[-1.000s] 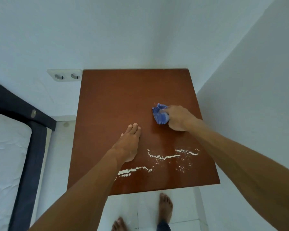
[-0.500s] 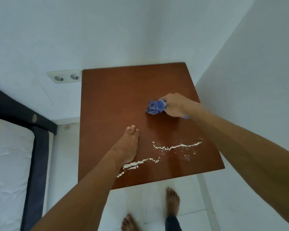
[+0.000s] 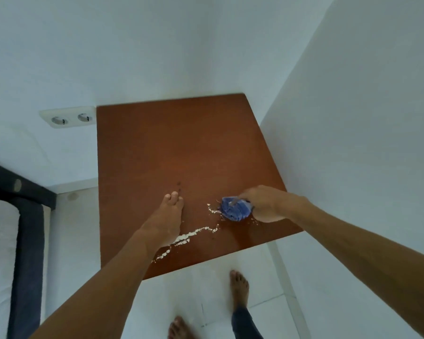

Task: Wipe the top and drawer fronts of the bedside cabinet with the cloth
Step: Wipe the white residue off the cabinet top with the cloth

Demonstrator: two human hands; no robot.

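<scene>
The brown wooden top of the bedside cabinet (image 3: 171, 148) fills the middle of the view, seen from above. My right hand (image 3: 267, 204) grips a crumpled blue cloth (image 3: 235, 208) and presses it on the top near the right front. The cloth touches the right end of a white powder line (image 3: 196, 233) that runs toward the front left. My left hand (image 3: 165, 221) lies flat on the top, fingers together, over the left part of the powder. The drawer fronts are hidden below the top.
White walls meet in the corner behind and right of the cabinet. A double wall socket (image 3: 70, 117) sits left of the back edge. A dark bed frame (image 3: 27, 231) with a white mattress stands at the left. My bare feet (image 3: 239, 287) are on the white floor.
My right hand has brought the cloth from the middle of the top toward the front, onto the right powder streak, most of which is gone. My left hand has stayed in place.
</scene>
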